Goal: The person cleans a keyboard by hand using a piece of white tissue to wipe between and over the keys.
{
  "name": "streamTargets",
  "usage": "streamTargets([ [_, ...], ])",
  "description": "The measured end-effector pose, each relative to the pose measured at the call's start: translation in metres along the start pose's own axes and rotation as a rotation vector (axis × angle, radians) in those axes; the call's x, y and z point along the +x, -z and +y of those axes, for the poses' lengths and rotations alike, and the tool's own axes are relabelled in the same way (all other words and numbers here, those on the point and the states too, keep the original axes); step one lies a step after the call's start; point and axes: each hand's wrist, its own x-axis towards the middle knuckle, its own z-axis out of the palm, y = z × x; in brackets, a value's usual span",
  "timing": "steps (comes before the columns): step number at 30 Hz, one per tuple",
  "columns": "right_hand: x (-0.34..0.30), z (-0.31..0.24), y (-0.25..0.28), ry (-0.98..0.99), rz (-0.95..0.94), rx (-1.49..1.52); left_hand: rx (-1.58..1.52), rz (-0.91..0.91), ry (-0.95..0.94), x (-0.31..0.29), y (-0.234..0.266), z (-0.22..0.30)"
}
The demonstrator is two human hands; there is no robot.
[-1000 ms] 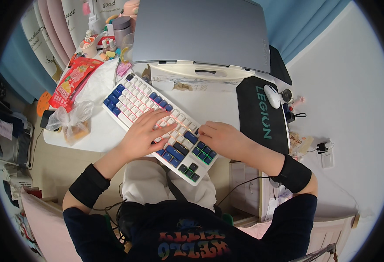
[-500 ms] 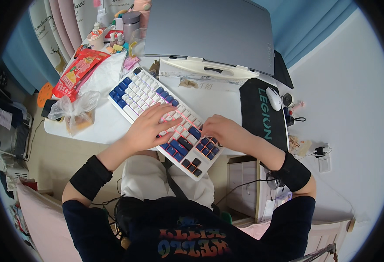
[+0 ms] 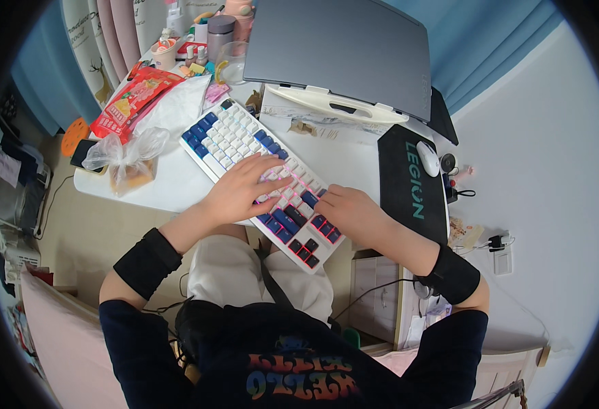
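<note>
A white keyboard (image 3: pixel 226 140) with white, dark blue and black keys lies slantwise, its near right end jutting past the desk's front edge above my lap. Pinkish-red light glows between its keys. My left hand (image 3: pixel 241 187) rests palm down over the middle keys, open, its fingers spread and the thumb near the front edge. At the right end, my right hand (image 3: pixel 347 210) is bent over the number keys, its fingers drawn together at the keyboard's far edge. Those fingertips are partly hidden, so whatever lies between them cannot be seen.
Beyond the keyboard, a grey laptop (image 3: pixel 337 54) stands on a white stand (image 3: pixel 333 104). A white mouse (image 3: pixel 427 159) sits on a black mat (image 3: pixel 408 187) at right. To the left are a red snack bag (image 3: pixel 136 102), a tied clear plastic bag (image 3: pixel 127 160) and a grey tumbler (image 3: pixel 220 37).
My right hand has shifted over the number keys and covers more of them. My left hand stays on the middle keys. The key light has turned from orange to pinkish-red; the view has tilted slightly.
</note>
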Motion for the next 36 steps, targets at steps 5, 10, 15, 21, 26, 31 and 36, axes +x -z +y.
streamTargets([
  [5, 0.009, -0.009, -0.007, 0.038, -0.045, -0.024, -0.004, 0.010, -0.002, 0.000, 0.000, 0.000],
  [10, 0.020, -0.027, -0.006, -0.224, -0.116, 0.386, -0.001, 0.033, -0.006, -0.002, -0.002, 0.000],
  [15, 0.010, 0.009, 0.013, -0.565, 0.007, 0.767, -0.007, 0.040, -0.022, -0.001, -0.004, 0.000],
  [21, 0.003, -0.008, 0.007, -0.348, 0.013, 0.337, -0.001, 0.057, -0.025, -0.005, -0.005, -0.002],
  [26, 0.011, 0.000, 0.004, -0.606, -0.028, 0.832, -0.012, 0.030, -0.013, -0.004, -0.004, -0.001],
  [31, -0.001, 0.020, 0.015, -0.771, -0.053, 1.315, -0.009, 0.013, 0.000, -0.006, -0.004, 0.000],
  [36, -0.013, 0.040, 0.012, -0.745, 0.010, 1.452, -0.006, 0.020, -0.003, -0.007, -0.003, -0.001],
])
